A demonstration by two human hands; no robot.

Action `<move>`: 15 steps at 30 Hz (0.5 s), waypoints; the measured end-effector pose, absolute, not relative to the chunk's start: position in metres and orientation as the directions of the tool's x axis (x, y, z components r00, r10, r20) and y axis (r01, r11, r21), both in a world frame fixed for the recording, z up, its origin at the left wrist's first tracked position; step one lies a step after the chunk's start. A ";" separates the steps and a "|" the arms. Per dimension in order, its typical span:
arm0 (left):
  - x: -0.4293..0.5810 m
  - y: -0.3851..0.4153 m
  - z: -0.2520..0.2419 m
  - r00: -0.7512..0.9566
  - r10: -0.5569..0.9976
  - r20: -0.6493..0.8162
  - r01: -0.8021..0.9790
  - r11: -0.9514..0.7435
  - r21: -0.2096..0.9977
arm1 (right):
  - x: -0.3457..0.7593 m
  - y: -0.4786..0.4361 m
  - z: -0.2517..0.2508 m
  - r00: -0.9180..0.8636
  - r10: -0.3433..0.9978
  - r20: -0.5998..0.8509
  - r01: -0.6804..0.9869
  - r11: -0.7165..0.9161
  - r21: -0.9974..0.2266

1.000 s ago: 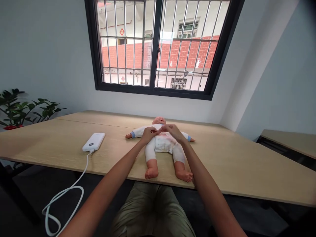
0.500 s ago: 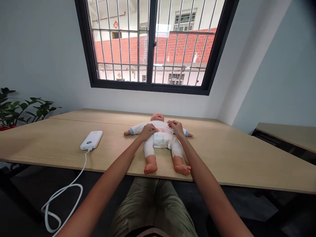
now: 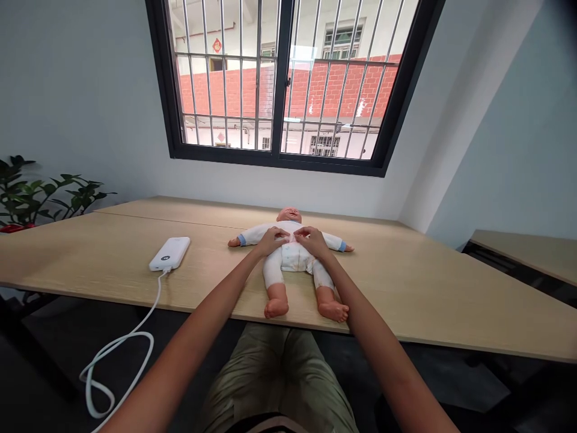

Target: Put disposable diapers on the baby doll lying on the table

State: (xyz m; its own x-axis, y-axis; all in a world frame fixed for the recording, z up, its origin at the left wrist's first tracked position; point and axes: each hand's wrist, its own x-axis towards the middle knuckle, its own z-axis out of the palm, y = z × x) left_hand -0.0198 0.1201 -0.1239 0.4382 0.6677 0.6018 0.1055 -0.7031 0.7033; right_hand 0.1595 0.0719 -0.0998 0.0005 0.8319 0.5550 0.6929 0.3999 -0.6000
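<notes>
Tabletop (image 3: 419, 288) is occupied by a baby doll (image 3: 288, 264), long axis 12-to-6, head at 12; its chest is covered by left hand (image 3: 271, 241) and right hand (image 3: 311, 242), fingers (image 3: 301, 232) narrowly curved, any hold on the onesie (image 3: 295, 255) untellable.

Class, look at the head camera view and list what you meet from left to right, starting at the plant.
green potted plant → white power bank → left hand → right hand → second desk
</notes>
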 end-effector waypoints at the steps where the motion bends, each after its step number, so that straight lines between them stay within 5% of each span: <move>1: -0.020 0.119 -0.124 0.430 0.673 0.602 0.111 -0.701 0.705 | 0.159 0.071 -0.099 -0.006 0.829 0.559 0.691 0.407 -0.597; 15: -0.018 0.125 -0.129 0.412 0.688 0.598 0.095 -0.685 0.722 | 0.165 0.080 -0.109 -0.099 0.847 0.523 0.812 0.372 -0.450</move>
